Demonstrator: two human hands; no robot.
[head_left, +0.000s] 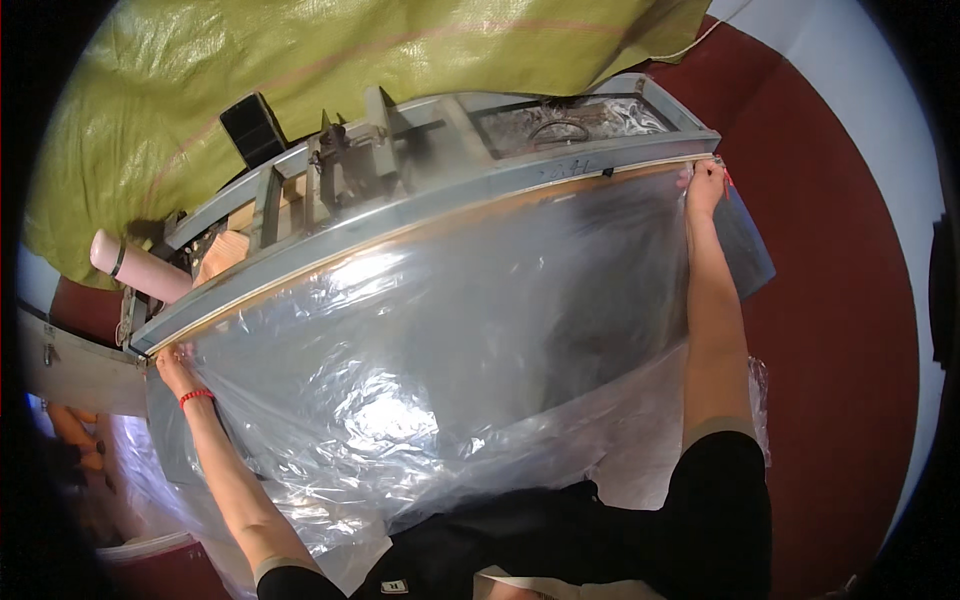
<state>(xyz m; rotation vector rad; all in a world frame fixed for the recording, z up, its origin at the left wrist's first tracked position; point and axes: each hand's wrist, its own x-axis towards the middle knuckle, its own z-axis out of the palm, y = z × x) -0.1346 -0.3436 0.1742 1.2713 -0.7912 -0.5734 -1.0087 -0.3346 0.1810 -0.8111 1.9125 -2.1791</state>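
Note:
A wide sheet of clear plastic film (pixel 440 310) stretches between my two arms, its far edge along the long grey metal bar of a bench-like frame (pixel 390 222). My left hand (pixel 174 370), with a red bracelet at the wrist, pinches the film's far left corner at the bar's end. At the opposite end, my right hand (pixel 706 188) is closed on the far right corner, close against the bar. A thin pale strip (pixel 330 262) runs along the bar's near side. Bunched, wrinkled film lies nearest my body.
Behind the bar, a dark phone (pixel 254 130) leans at the frame's back edge and a pink bottle (pixel 138 266) lies tilted at its left. A yellow-green woven sheet (pixel 400 45) hangs beyond. Dark red floor (pixel 830 330) and a pale wall (pixel 870 110) are on the right.

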